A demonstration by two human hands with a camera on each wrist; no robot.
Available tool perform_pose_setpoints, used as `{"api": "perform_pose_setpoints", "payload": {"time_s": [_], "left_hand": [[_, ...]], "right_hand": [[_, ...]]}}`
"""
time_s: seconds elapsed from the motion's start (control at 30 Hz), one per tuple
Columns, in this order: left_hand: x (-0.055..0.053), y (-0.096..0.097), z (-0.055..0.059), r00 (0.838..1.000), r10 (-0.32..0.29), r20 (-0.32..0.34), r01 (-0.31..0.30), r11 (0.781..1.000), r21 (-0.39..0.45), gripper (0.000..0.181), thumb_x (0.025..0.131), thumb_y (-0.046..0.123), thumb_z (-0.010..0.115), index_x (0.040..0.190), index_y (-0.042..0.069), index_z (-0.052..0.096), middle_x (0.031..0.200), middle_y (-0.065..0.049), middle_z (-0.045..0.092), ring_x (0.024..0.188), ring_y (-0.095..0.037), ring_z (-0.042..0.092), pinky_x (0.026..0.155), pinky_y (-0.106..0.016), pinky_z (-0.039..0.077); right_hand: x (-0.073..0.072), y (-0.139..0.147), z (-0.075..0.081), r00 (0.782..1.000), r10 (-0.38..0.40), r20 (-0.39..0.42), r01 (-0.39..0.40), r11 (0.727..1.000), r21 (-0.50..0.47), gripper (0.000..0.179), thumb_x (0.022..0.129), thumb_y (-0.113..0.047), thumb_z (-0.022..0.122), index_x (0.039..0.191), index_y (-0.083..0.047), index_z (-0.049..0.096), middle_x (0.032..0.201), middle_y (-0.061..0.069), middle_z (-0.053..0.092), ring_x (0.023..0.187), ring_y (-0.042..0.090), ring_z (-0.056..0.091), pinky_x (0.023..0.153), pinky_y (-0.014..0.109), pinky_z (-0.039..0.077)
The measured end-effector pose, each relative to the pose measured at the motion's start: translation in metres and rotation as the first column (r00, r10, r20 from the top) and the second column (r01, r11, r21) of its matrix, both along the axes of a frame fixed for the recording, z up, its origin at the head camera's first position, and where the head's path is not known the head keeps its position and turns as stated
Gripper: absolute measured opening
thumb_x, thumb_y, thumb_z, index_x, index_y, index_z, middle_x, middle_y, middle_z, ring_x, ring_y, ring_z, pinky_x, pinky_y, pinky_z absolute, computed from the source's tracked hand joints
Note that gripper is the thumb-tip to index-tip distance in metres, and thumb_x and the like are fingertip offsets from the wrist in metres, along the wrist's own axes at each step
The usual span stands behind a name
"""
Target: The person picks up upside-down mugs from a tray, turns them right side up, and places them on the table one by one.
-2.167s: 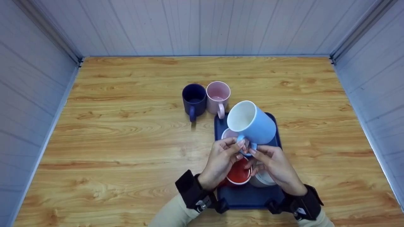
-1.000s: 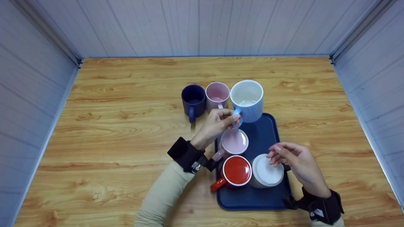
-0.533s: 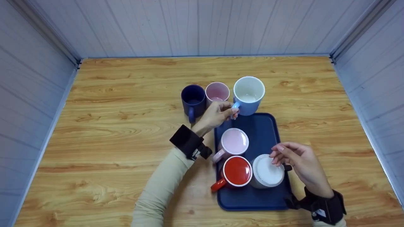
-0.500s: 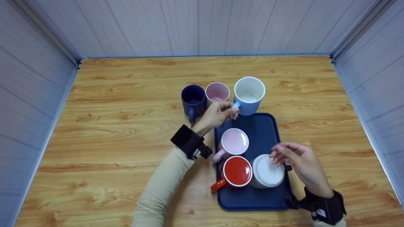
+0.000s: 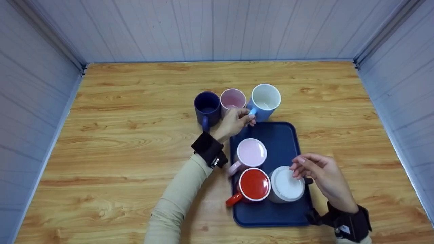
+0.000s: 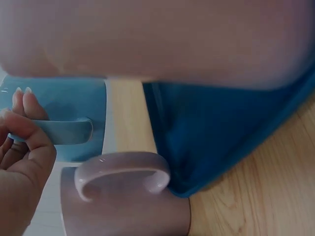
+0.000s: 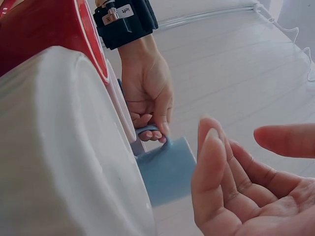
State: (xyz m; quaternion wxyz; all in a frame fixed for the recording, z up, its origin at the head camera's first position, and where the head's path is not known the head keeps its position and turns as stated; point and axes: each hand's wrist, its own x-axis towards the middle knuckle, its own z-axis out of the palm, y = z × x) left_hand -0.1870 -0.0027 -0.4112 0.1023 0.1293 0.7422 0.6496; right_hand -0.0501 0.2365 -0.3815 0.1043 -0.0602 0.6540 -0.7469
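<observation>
Left hand: thumb and fingers pinch the handle of the light-blue mug; no gap at the grip. Right hand: holds nothing, fingers loosely bent, thumb standing apart; it hovers by the white mug and is unchanged over the last half second.

Change: the light-blue mug, over the tray two seconds ago and in both hands, is now beyond the tray's far edge and in the left hand alone. Since the last frame it has shifted toward the standing pink mug and looks lower, leaning slightly. Contact with the table cannot be told. Judged: setting-down phase, row of three nearly complete, release not yet made.

Outward: the navy mug stands beside the standing pink mug, mouths up, handles toward the person. On the dark blue tray, the white mug, red mug and inverted pink mug appear base up, positions unchanged.

Writing: a white label on the left wrist band reads "left", seen sideways. The pale label on the right wrist band is too small to read. No brand marks seen on the mugs.
</observation>
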Motion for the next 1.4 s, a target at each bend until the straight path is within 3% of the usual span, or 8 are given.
{"api": "perform_pose_setpoints", "payload": {"time_s": [0.13,0.3,0.47,0.7,0.93,1.13,1.2,1.4], "left_hand": [[-0.002,0.0,-0.004,1.0,0.004,-0.012,-0.005,0.998,-0.066,0.013,0.088,-0.003,0.055,0.09,-0.012,0.063,0.073,-0.015,0.065,0.067,-0.02,0.063,0.068,-0.04,0.051],[-0.004,0.004,-0.01,0.999,0.012,-0.038,-0.017,0.991,-0.134,0.012,0.088,-0.003,0.055,0.089,-0.011,0.064,0.076,-0.017,0.066,0.067,-0.016,0.063,0.064,-0.026,0.051],[-0.005,0.009,-0.013,0.995,0.027,-0.098,-0.046,0.98,-0.192,0.012,0.088,-0.003,0.055,0.086,-0.01,0.065,0.076,-0.017,0.066,0.066,-0.012,0.061,0.061,-0.017,0.049],[-0.006,0.014,-0.013,0.983,0.041,-0.176,-0.091,0.954,-0.285,0.013,0.088,-0.001,0.056,0.084,-0.006,0.068,0.076,-0.014,0.068,0.069,-0.017,0.065,0.059,-0.015,0.048],[-0.01,0.019,-0.015,0.971,0.042,-0.237,-0.123,0.934,-0.335,0.014,0.088,0.001,0.057,0.081,-0.004,0.068,0.074,-0.012,0.068,0.068,-0.018,0.065,0.057,-0.013,0.047],[-0.012,0.023,-0.014,0.953,0.05,-0.298,-0.175,0.895,-0.41,0.015,0.086,0.002,0.057,0.076,-0.001,0.067,0.071,-0.008,0.067,0.068,-0.017,0.063,0.06,-0.015,0.046],[-0.013,0.024,-0.013,0.954,0.047,-0.297,-0.179,0.883,-0.434,0.015,0.086,0.003,0.057,0.076,0.0,0.067,0.07,-0.007,0.067,0.068,-0.017,0.063,0.061,-0.016,0.045],[-0.013,0.027,-0.013,0.951,0.003,-0.31,-0.174,0.834,-0.523,0.017,0.087,0.006,0.056,0.074,0.001,0.066,0.07,-0.007,0.065,0.071,-0.021,0.06,0.067,-0.025,0.044]], "right_hand": [[-0.007,0.016,-0.027,0.994,0.092,-0.066,-0.095,0.995,-0.038,0.022,0.094,0.0,0.047,0.099,0.019,0.056,0.085,0.021,0.064,0.071,0.021,0.063,0.059,0.032,0.053],[-0.015,0.034,-0.055,0.983,0.152,-0.101,-0.162,0.981,-0.105,0.022,0.095,0.002,0.042,0.103,0.018,0.055,0.089,0.027,0.062,0.074,0.027,0.063,0.061,0.036,0.053],[-0.011,0.026,-0.039,0.983,0.148,-0.112,-0.161,0.98,-0.118,0.023,0.094,0.004,0.04,0.102,0.02,0.055,0.088,0.025,0.063,0.073,0.025,0.063,0.062,0.033,0.053],[0.002,0.004,0.001,0.999,0.038,-0.017,-0.039,0.997,-0.062,0.021,0.092,0.004,0.047,0.094,0.023,0.054,0.08,0.019,0.064,0.068,0.021,0.062,0.06,0.03,0.053],[0.001,0.004,0.002,0.999,0.031,-0.021,-0.031,0.999,-0.035,0.022,0.092,-0.001,0.051,0.095,0.02,0.056,0.081,0.017,0.064,0.068,0.02,0.062,0.06,0.03,0.053],[-0.004,0.013,-0.012,0.995,0.076,-0.071,-0.081,0.994,-0.074,0.023,0.092,-0.004,0.052,0.096,0.018,0.057,0.082,0.016,0.065,0.069,0.02,0.063,0.061,0.03,0.053],[0.0,0.005,0.002,0.998,0.046,-0.05,-0.048,0.998,-0.035,0.024,0.092,-0.001,0.05,0.095,0.023,0.053,0.08,0.017,0.064,0.067,0.02,0.063,0.059,0.03,0.053],[0.003,0.005,0.007,1.0,0.018,-0.012,-0.019,0.999,-0.034,0.023,0.092,0.005,0.047,0.095,0.028,0.049,0.08,0.019,0.064,0.067,0.022,0.062,0.059,0.032,0.053]]}}
